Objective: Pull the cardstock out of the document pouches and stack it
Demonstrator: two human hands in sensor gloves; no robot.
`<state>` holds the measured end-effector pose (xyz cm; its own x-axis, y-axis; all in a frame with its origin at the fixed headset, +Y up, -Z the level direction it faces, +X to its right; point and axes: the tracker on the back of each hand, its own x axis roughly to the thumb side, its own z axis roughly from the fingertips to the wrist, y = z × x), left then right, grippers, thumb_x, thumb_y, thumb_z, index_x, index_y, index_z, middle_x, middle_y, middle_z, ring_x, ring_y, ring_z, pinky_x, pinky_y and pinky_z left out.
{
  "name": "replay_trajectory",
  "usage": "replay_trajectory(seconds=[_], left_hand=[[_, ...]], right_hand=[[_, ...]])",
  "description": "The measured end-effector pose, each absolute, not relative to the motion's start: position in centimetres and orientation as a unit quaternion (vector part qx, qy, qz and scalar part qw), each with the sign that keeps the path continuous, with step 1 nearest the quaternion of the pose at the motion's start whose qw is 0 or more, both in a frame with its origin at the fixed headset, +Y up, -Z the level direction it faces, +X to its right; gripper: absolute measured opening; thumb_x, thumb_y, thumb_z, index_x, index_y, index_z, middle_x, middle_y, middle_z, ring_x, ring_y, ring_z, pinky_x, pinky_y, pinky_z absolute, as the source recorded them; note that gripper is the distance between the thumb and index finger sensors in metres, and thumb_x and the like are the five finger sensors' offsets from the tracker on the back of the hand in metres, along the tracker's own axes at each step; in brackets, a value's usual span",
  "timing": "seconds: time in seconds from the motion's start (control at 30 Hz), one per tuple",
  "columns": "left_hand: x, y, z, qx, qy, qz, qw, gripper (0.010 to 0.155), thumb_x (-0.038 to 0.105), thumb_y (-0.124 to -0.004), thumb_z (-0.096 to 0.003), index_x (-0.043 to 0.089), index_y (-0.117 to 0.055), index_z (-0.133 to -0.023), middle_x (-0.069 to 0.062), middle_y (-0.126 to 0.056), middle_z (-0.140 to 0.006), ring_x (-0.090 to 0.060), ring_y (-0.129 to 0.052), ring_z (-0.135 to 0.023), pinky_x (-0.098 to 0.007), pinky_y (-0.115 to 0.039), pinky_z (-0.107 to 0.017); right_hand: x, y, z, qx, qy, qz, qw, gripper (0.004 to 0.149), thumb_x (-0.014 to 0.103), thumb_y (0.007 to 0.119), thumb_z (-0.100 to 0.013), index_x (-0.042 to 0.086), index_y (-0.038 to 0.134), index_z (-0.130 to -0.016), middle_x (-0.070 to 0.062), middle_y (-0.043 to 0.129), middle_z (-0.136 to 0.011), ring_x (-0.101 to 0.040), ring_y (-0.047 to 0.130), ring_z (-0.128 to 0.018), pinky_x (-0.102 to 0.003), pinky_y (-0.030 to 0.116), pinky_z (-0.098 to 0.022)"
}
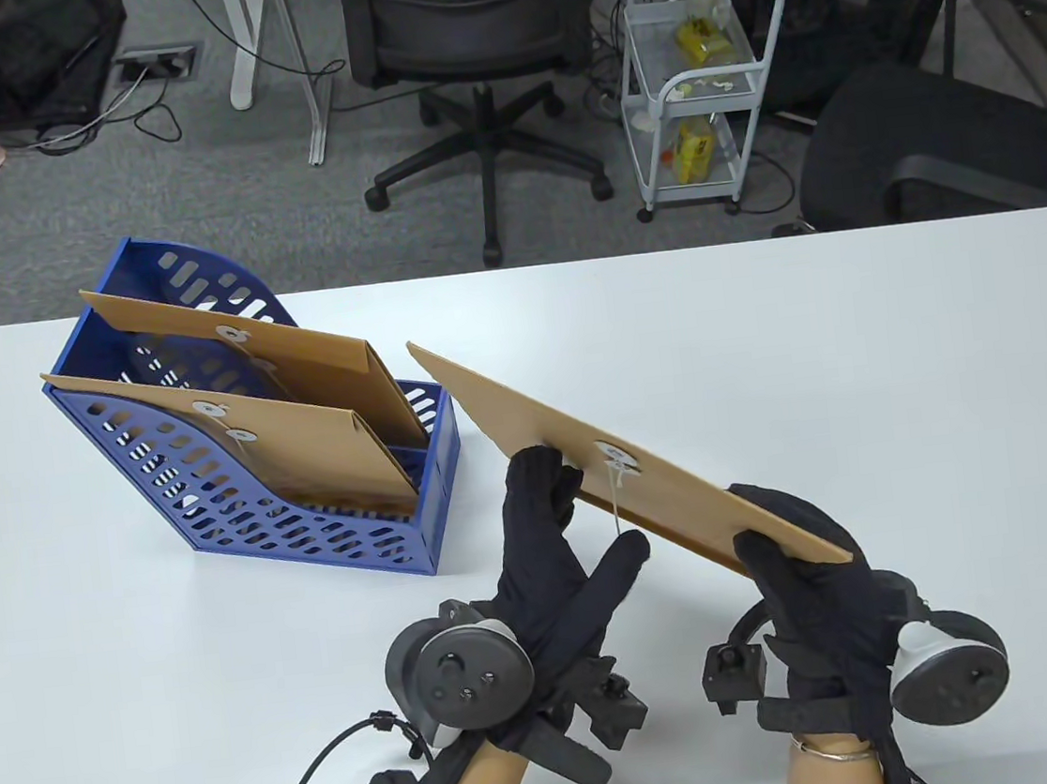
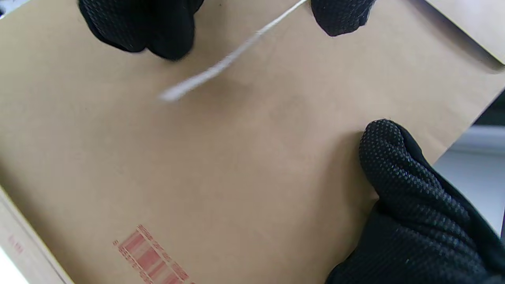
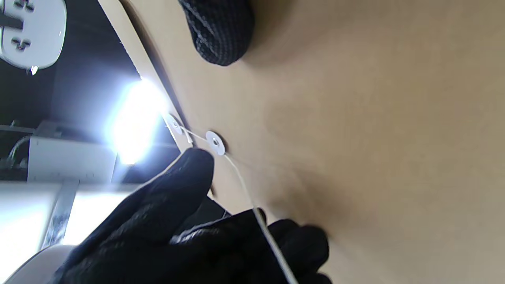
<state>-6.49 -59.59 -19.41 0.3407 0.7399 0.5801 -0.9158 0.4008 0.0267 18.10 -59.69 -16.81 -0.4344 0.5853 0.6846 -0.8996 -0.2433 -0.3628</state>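
I hold a brown kraft document pouch (image 1: 647, 482) tilted above the table with both hands. My right hand (image 1: 788, 560) grips its lower right corner, thumb (image 2: 394, 165) on the front face. My left hand (image 1: 585, 517) touches the pouch's top edge beside the white string button (image 1: 616, 459), with the thumb spread apart from the fingers. The white closure string (image 1: 615, 504) hangs loose from the button. The pouch fills the left wrist view (image 2: 236, 177) and the right wrist view (image 3: 375, 138), where the string (image 3: 244, 185) runs from the button (image 3: 215, 142) across my left hand (image 3: 177, 221).
A blue perforated file holder (image 1: 342, 535) stands at the table's left. It holds two more kraft pouches, one at the back (image 1: 321, 358) and one in front (image 1: 303, 445). Office chairs and a wire cart stand beyond the table's far edge.
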Motion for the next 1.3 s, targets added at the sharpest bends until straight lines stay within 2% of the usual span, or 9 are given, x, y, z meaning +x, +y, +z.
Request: replay_trajectory(seconds=[0.1, 0.17, 0.23, 0.33, 0.57, 0.77, 1.0, 1.2, 1.3], left_hand=[[-7.0, -59.7, -19.8, 0.146, -0.252, 0.574, 0.766, 0.090, 0.046, -0.057, -0.0723, -0.016, -0.008, -0.113, -0.049, -0.030, -0.111, -0.038, -0.076, -0.087, -0.056, -0.072, -0.064], [-7.4, -59.3, -19.9, 0.130, -0.262, 0.563, 0.773, 0.079, 0.043, -0.059, -0.0720, -0.013, -0.025, -0.117, -0.040, -0.056, -0.107, -0.023, -0.087, -0.069, -0.047, -0.081, -0.051], [-8.2, -58.7, -19.9, 0.140, -0.261, 0.536, 0.791, 0.051, 0.037, -0.059, -0.0726, 0.002, -0.059, -0.110, -0.018, -0.085, -0.083, -0.007, -0.091, -0.047, -0.036, -0.087, -0.037], [-9.4, -58.2, -19.8, 0.203, -0.239, 0.541, 0.780, 0.040, 0.034, -0.060, -0.0717, 0.008, -0.070, -0.100, -0.010, -0.090, -0.068, 0.000, -0.088, -0.036, -0.030, -0.087, -0.028], [-10.9, -56.9, -18.5, 0.274, -0.283, 0.551, 0.736, 0.040, 0.038, -0.059, -0.0706, 0.013, -0.069, -0.100, -0.001, -0.089, -0.069, 0.004, -0.086, -0.036, -0.027, -0.087, -0.032], [-8.4, -56.0, -17.1, 0.247, -0.337, 0.418, 0.806, 0.039, 0.038, -0.062, -0.0697, 0.015, -0.071, -0.101, -0.003, -0.090, -0.071, 0.002, -0.088, -0.040, -0.029, -0.088, -0.035], [-9.8, -56.7, -18.6, 0.261, -0.220, 0.361, 0.868, 0.039, 0.036, -0.063, -0.0700, 0.012, -0.072, -0.100, -0.005, -0.090, -0.072, 0.000, -0.090, -0.041, -0.031, -0.088, -0.035], [-13.8, -57.1, -19.1, 0.339, -0.128, 0.448, 0.817, 0.039, 0.034, -0.061, -0.0709, 0.010, -0.069, -0.101, -0.009, -0.089, -0.075, -0.004, -0.092, -0.045, -0.034, -0.088, -0.038], [-15.2, -56.9, -18.8, 0.351, -0.123, 0.460, 0.807, 0.056, 0.035, -0.059, -0.0730, 0.004, -0.043, -0.116, -0.032, -0.054, -0.112, -0.042, -0.070, -0.094, -0.065, -0.063, -0.067]], right_hand=[[17.5, -59.5, -16.5, 0.212, -0.383, 0.775, 0.457, 0.033, 0.042, 0.066, -0.071, 0.031, 0.067, -0.102, 0.000, 0.083, -0.096, -0.028, 0.089, -0.081, -0.042, 0.077, -0.060], [17.5, -59.4, -16.3, 0.202, -0.394, 0.778, 0.446, 0.032, 0.042, 0.065, -0.071, 0.031, 0.067, -0.102, 0.000, 0.083, -0.096, -0.028, 0.089, -0.081, -0.042, 0.077, -0.060], [17.9, -59.4, -16.2, 0.193, -0.405, 0.778, 0.439, 0.032, 0.042, 0.065, -0.071, 0.031, 0.067, -0.102, 0.000, 0.084, -0.095, -0.028, 0.090, -0.080, -0.042, 0.077, -0.060], [18.6, -59.6, -16.3, 0.186, -0.405, 0.774, 0.451, 0.032, 0.042, 0.066, -0.071, 0.031, 0.067, -0.102, 0.001, 0.084, -0.095, -0.028, 0.090, -0.080, -0.042, 0.078, -0.060], [17.9, -59.5, -16.3, 0.175, -0.411, 0.807, 0.386, 0.032, 0.042, 0.066, -0.071, 0.031, 0.068, -0.101, 0.001, 0.085, -0.093, -0.027, 0.091, -0.078, -0.041, 0.078, -0.058], [17.2, -59.4, -15.7, 0.165, -0.437, 0.791, 0.395, 0.032, 0.041, 0.065, -0.072, 0.029, 0.067, -0.102, 0.000, 0.085, -0.093, -0.027, 0.092, -0.076, -0.040, 0.079, -0.056], [19.0, -59.6, -15.4, 0.148, -0.445, 0.714, 0.520, 0.032, 0.040, 0.064, -0.073, 0.027, 0.065, -0.103, -0.002, 0.084, -0.093, -0.028, 0.091, -0.076, -0.040, 0.079, -0.056], [18.7, -59.4, -15.6, 0.144, -0.444, 0.748, 0.472, 0.032, 0.040, 0.065, -0.073, 0.028, 0.066, -0.103, -0.002, 0.083, -0.094, -0.029, 0.090, -0.078, -0.041, 0.078, -0.057], [18.5, -59.3, -15.7, 0.148, -0.436, 0.766, 0.448, 0.032, 0.040, 0.065, -0.072, 0.028, 0.067, -0.103, -0.002, 0.084, -0.094, -0.029, 0.090, -0.077, -0.041, 0.078, -0.057]])
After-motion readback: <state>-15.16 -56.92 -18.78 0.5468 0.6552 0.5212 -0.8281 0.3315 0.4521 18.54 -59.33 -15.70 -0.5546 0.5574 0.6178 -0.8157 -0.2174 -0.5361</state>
